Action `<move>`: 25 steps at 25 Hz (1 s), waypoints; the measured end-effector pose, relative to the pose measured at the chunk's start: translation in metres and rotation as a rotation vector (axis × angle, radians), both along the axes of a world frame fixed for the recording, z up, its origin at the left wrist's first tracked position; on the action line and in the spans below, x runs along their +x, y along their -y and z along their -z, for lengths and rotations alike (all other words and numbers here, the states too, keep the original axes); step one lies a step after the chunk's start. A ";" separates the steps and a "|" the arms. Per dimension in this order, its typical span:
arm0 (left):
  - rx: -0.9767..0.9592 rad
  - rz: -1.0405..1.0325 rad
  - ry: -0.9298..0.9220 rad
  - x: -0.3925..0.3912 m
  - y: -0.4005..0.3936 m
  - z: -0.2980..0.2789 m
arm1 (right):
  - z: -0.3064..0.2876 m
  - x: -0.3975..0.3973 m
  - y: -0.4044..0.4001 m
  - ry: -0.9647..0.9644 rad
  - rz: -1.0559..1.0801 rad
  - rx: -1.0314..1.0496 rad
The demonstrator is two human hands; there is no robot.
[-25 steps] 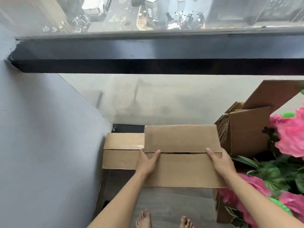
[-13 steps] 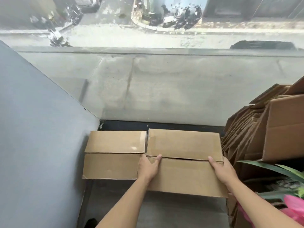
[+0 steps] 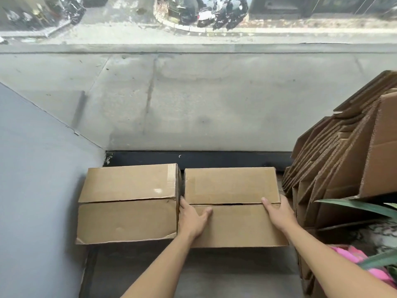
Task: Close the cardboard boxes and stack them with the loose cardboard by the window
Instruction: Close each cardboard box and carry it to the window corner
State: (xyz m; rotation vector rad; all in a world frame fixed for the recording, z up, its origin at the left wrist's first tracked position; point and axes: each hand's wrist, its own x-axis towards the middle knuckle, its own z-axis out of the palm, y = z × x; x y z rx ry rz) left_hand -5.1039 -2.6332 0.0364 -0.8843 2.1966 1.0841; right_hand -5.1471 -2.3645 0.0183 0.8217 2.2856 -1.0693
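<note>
A person's left hand [image 3: 193, 218] and right hand [image 3: 278, 214] clasp opposite sides of a closed cardboard box [image 3: 233, 206], thumbs on top, fingers curled over its edges. It sits below the window, between another closed box [image 3: 127, 203] and leaning flattened cardboard [image 3: 335, 175].

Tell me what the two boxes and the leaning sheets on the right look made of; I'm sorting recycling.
Both the left box and the right box look like plain brown cardboard, matte and unprinted, with creased flaps and a dented lower corner on the left one. The leaning sheets show fluted cut edges, so corrugated cardboard. Paler strips on the box tops may be clear tape; hard to confirm.
</note>
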 end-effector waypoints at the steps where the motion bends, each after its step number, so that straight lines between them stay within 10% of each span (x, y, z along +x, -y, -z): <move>1: -0.057 0.021 -0.050 0.003 -0.007 -0.001 | -0.001 0.001 0.001 -0.011 0.023 -0.007; 6: -0.565 0.455 -0.205 0.022 -0.033 0.000 | -0.001 0.019 0.003 -0.047 0.097 0.029; 17: -0.595 0.795 -0.157 0.013 0.009 0.013 | 0.005 0.014 0.013 0.023 -0.071 0.072; 25: -0.639 0.922 -0.082 0.044 0.019 -0.092 | -0.111 0.077 0.026 0.085 -0.426 0.392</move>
